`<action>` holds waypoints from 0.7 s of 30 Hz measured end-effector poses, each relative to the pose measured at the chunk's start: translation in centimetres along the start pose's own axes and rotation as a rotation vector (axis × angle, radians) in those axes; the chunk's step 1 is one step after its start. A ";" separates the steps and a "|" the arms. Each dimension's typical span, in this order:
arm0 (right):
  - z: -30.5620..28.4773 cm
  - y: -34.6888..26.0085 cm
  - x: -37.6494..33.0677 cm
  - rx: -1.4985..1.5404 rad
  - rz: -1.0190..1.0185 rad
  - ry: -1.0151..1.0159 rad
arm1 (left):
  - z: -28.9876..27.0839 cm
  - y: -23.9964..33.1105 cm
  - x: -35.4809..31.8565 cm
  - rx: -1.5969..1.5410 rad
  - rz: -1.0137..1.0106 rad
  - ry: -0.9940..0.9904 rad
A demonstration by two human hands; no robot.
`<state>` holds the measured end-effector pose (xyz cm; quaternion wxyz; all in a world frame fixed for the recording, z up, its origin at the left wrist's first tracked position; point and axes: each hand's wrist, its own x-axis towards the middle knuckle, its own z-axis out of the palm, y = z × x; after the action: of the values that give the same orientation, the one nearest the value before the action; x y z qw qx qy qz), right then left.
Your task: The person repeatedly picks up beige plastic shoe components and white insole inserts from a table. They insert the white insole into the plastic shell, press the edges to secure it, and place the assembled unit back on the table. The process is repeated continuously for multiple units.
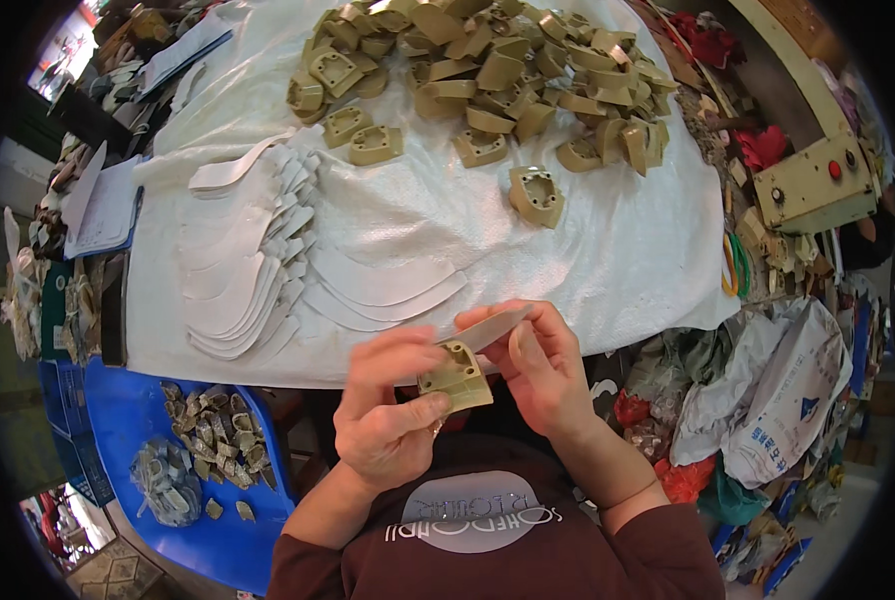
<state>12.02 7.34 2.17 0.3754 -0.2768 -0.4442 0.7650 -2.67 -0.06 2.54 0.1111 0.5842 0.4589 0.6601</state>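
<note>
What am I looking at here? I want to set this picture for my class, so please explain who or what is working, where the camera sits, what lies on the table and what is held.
No machine: a person works with bare hands. The single picture comes from a wide camera on their head, looking down, so edges bend. The left hand grips an olive-tan moulded block; the right hand holds a pale curved strip against it. On the white table cover lie a heap of similar blocks and a fanned stack of white curved strips. A blue bin with scraps sits lower left.
</note>
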 end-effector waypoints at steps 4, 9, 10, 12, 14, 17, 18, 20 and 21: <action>-0.6 -0.5 -0.5 0.070 0.045 -0.050 | -0.1 -0.2 -0.2 0.145 0.114 -0.145; 0.0 -0.7 -0.8 0.093 -0.020 -0.055 | 0.4 0.1 0.5 0.487 0.218 -0.227; 0.1 -0.6 -1.0 0.060 -0.027 -0.051 | 0.7 0.2 0.6 0.515 0.224 -0.233; 0.0 -0.3 -1.4 -0.041 -0.051 -0.055 | 1.0 0.5 0.6 0.556 0.218 -0.245; -0.5 0.0 -1.6 -0.178 -0.086 -0.072 | 1.2 0.7 0.7 0.582 0.196 -0.255; -0.1 0.2 -1.3 -0.399 -0.228 -0.096 | 1.3 1.1 0.8 0.636 0.183 -0.294; -0.2 0.2 -1.2 -0.427 -0.220 -0.102 | 1.3 1.1 0.8 0.642 0.150 -0.310; -0.2 0.0 -0.7 -0.484 -0.208 -0.113 | 1.0 0.8 1.0 0.655 0.087 -0.343; -0.4 0.0 -0.3 -0.464 -0.207 -0.154 | 0.8 0.6 1.1 0.586 0.064 -0.321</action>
<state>12.52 7.26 2.02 0.3433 -0.2496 -0.6610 0.6188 -2.03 0.76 3.64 -0.0116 0.7019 0.5873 0.4028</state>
